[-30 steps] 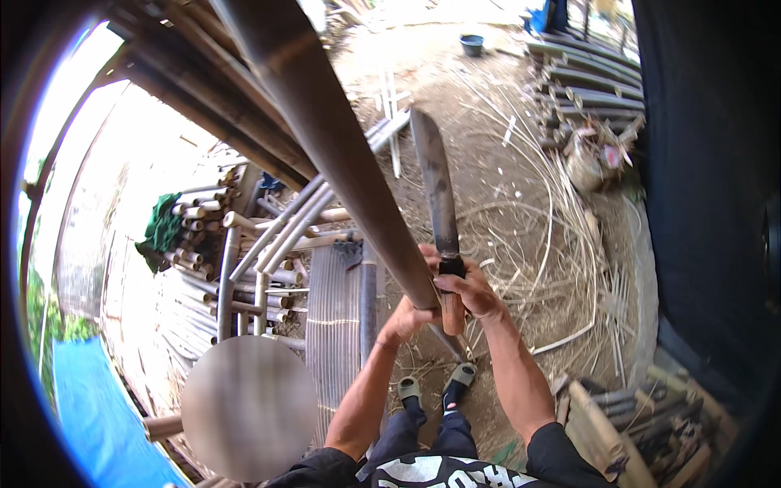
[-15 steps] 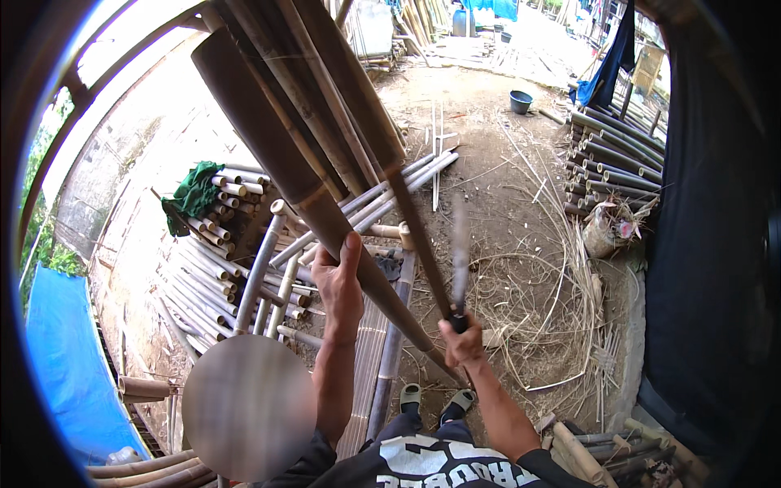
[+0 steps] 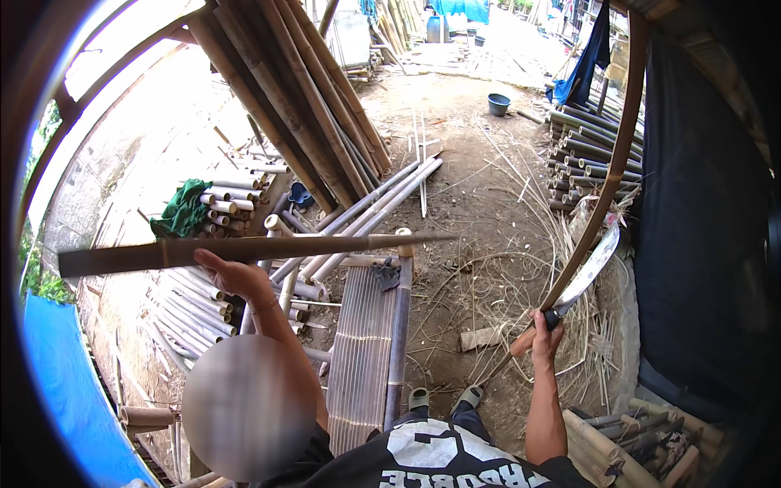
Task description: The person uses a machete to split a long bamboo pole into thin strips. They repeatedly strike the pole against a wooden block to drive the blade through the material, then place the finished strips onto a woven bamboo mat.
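Observation:
My left hand [image 3: 236, 278] is closed round a long brown piece of bamboo [image 3: 211, 251], held almost level and tapering toward its right end. On the right, my right hand [image 3: 543, 337] grips the black handle of a large knife [image 3: 587, 275] with a broad, bright blade. The same hand also has hold of a long split bamboo strip [image 3: 616, 167], which curves up along the blade toward the roof. The strip's lower end runs down toward my feet. Both pieces are apart from each other. Some fingers of my left hand are hidden behind the bamboo and blur.
A slatted bamboo bench [image 3: 362, 350] stands before me, a dark glove [image 3: 385, 275] on its far end. Tall bamboo poles [image 3: 285, 98] lean behind it. Cut poles [image 3: 594, 154] are stacked at right, near a dark hanging sheet [image 3: 704, 244]. Shavings [image 3: 472, 293] litter the ground.
My hands have moved apart. The left has swung its bamboo leftward from a steep slant to nearly level; the right has carried the knife and strip to the right.

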Demonstrator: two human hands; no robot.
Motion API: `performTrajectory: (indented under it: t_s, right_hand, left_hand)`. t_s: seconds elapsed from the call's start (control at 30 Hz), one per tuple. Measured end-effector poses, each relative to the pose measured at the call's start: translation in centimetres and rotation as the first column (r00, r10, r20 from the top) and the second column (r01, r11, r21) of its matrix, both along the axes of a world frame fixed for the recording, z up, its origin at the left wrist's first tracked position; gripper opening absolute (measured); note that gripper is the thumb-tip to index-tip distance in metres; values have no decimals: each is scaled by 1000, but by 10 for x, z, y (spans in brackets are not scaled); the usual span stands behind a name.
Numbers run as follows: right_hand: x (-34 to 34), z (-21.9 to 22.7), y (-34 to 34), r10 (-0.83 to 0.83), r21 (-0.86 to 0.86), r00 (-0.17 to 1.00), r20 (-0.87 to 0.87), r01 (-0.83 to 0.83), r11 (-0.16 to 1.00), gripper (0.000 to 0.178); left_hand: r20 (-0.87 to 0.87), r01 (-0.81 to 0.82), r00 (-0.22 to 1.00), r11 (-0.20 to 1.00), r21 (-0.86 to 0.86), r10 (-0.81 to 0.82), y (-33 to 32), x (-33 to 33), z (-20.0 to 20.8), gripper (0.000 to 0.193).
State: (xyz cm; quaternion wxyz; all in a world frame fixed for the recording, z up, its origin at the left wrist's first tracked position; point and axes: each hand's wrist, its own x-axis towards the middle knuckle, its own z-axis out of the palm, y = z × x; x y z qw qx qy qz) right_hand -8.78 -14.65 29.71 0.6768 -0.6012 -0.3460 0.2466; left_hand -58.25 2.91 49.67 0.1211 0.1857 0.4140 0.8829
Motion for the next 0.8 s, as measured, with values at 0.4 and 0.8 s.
performTrajectory:
  t_s: [0.4,0.8]
  right_hand:
    - [-23,33,29,16,-347,983,182,48,937,26]
    - [-36,54,41,237,-93,969,70,-230,969,22]
  left_hand:
    - [575,494,788,786,-373,-223,53,-89,-252,57]
    - [24,950,204,192,-245,-979,40,126,-22,63]
